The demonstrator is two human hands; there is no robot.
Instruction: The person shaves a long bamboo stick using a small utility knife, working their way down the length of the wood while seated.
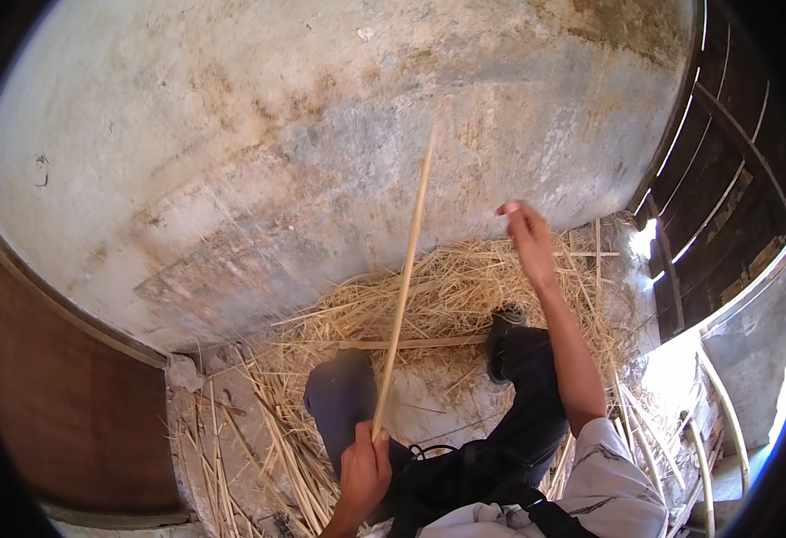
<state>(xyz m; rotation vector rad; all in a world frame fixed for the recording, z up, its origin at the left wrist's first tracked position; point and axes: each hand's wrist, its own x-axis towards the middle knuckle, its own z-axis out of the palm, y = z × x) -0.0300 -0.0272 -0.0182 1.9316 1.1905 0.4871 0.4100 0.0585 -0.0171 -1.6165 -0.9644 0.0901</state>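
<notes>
My left hand (366,471) is closed round the lower end of a long, pale bamboo strip (406,273). The strip slants up and away from me, its far tip in front of the wall. My right hand (529,242) is raised to the right of the strip, apart from it, with its arm stretched forward. Its fingers look curled together and slightly blurred; whether anything small is between them I cannot make out. Below both hands are my dark-trousered legs, and a dark shoe (499,345) rests at the edge of a heap of shavings.
Pale shavings (455,278) are heaped along the foot of a stained wall (321,161). Long thin strips (285,448) lie on the floor at my left. A flat wooden piece (411,342) crosses the floor ahead. A brown panel (61,386) stands left; dark slats (725,170) and curved poles (725,403) are right.
</notes>
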